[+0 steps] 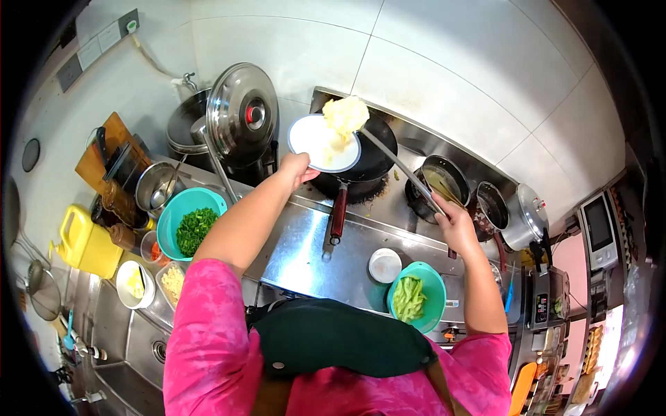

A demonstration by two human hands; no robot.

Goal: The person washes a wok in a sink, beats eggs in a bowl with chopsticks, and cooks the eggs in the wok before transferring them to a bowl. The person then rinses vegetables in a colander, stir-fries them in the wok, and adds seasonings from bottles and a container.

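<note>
My left hand (298, 170) grips the near edge of a white bowl with a blue rim (305, 139), tilted over the black wok (378, 139). My right hand (456, 225) is closed around a long-handled metal cooking utensil (402, 166). Its head, mostly hidden, carries a heap of pale yellow food (345, 114) like scrambled egg, at the bowl's far edge. Some yellow food also shows inside the bowl. The wok sits on the stove, and its wooden handle (338, 213) points toward me.
Left of me are a turquoise bowl (220, 201) of chopped greens, a yellow jug (94, 246) and a pot with a propped lid (239, 104). A green bowl (438, 298) of sliced vegetable and a white container (385, 265) stand in front. Pans (444, 177) and a lidded pot (524, 218) are right.
</note>
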